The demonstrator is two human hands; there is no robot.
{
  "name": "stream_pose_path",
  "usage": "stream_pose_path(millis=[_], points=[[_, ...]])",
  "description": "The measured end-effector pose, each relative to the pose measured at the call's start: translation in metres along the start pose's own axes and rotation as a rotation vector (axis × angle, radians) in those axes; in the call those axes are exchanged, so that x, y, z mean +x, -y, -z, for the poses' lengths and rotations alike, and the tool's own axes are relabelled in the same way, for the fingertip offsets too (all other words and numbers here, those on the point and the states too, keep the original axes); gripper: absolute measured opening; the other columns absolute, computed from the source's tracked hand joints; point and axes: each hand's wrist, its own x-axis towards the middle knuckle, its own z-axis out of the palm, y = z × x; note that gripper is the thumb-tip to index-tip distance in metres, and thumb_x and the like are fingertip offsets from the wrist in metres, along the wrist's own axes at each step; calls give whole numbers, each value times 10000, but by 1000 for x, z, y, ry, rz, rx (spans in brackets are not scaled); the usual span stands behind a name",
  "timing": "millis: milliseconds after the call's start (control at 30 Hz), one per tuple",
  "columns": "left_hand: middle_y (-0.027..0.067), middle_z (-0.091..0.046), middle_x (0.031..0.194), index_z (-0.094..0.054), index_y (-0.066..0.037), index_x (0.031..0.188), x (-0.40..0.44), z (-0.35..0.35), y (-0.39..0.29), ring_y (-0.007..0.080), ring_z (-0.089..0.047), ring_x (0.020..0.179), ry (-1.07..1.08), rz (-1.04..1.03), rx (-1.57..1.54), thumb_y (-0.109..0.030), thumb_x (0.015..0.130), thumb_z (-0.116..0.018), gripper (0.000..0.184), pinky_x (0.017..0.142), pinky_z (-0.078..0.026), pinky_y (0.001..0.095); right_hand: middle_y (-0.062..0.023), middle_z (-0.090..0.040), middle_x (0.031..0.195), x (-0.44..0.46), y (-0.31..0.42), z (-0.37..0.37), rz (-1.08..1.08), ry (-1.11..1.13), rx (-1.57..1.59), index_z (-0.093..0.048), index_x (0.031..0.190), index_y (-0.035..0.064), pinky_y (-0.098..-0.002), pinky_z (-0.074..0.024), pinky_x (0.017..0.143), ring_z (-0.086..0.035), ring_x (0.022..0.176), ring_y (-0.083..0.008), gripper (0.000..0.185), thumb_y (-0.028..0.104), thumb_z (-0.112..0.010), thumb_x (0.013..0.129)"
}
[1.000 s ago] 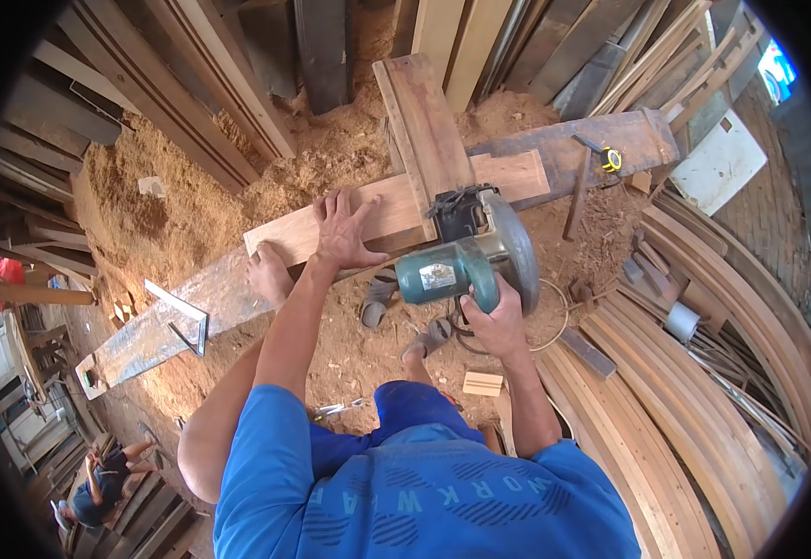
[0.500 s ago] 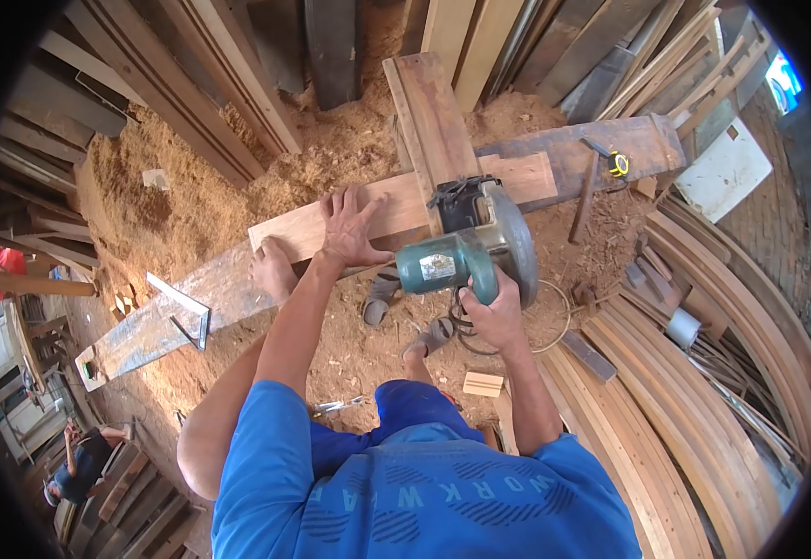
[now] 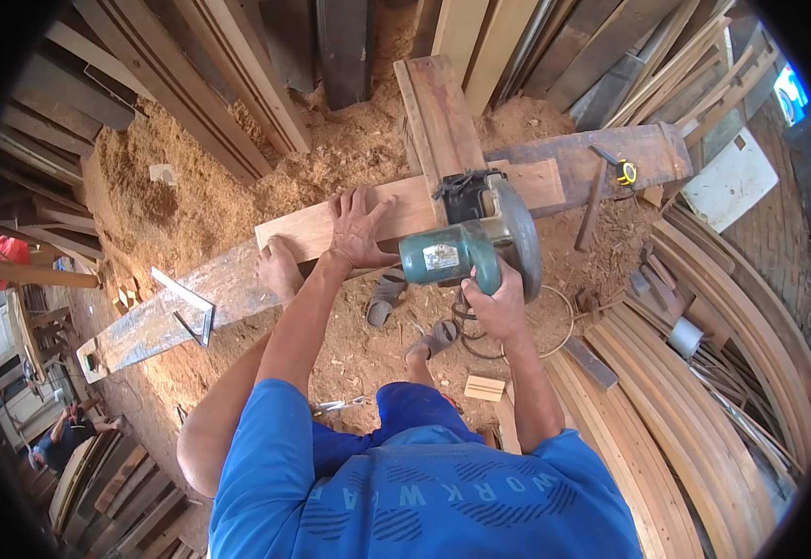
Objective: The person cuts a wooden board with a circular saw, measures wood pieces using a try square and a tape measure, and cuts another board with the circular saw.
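Note:
My right hand [image 3: 498,306] is wrapped round the rear handle of a green circular saw [image 3: 442,253]. The saw's base rests on the wood, and its blade guard [image 3: 517,224] faces right. Fingers spread, my left hand [image 3: 359,228] presses flat on a light brown board [image 3: 307,226], left of the saw. A bare foot [image 3: 279,268] has its toes against the same board's near edge. Crossing over the board, a wider plank [image 3: 442,121] runs away from me beside the saw. The blade's contact with the wood is hidden.
A long worn plank [image 3: 210,279] lies beneath the board, bearing a metal square [image 3: 191,303]. A hammer [image 3: 593,200] and yellow tape measure [image 3: 626,171] lie at right. Sawdust [image 3: 135,196] covers the ground; stacked timber [image 3: 666,410] surrounds me. Another person [image 3: 70,430] sits far left.
The saw and my right hand have shifted slightly forward, away from me. My left hand stays on the board. The view has turned a little, and the person at far left has changed posture.

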Motion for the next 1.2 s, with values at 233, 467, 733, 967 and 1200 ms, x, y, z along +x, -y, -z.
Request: stream_pose_path(millis=[233, 467, 733, 967, 1200], points=[[267, -347, 1540, -541, -272, 1494, 2, 0, 1, 489, -272, 1463, 28, 15, -11, -676, 488, -911, 1145, 1206, -129, 687, -53, -610, 761, 8, 2, 0, -4, 15, 1, -622, 940, -14, -333, -497, 666, -551, 707, -123, 167, 81, -714, 837], [259, -353, 1525, -523, -282, 1503, 1, -1, 2, 481, -293, 1444, -2, -4, -19, -646, 471, -926, 1166, 1193, -152, 684, -53, -607, 767, 16, 2, -2, 40, 23, 6, -615, 940, -14, -332, -497, 673, -548, 713, -128, 168, 77, -713, 839], [251, -348, 1524, -515, -298, 1497, 2, -2, 2, 478, -291, 1443, 10, 4, -15, -643, 446, -942, 1186, 1188, -160, 677, -64, -607, 776, 24, -1, 0, 43, 54, -18, -614, 933, -9, -340, -503, 685, -547, 722, -136, 168, 75, -719, 832], [245, -341, 1529, -495, -320, 1507, 2, 2, 0, 476, -298, 1435, 27, 11, -12, -619, 433, -953, 1206, 1183, -178, 658, -66, -605, 778, 31, -2, -1, 58, 59, -17, -607, 920, -8, -340, -503, 686, -547, 724, -136, 165, 67, -722, 828], [242, -363, 1504, -499, -309, 1510, 3, -1, 1, 477, -313, 1416, 0, 4, -3, -607, 429, -951, 1209, 1170, -201, 654, -68, -605, 780, 38, 0, -2, 91, 66, -13, -609, 921, -5, -342, -504, 690, -544, 723, -143, 156, 60, -716, 827]])
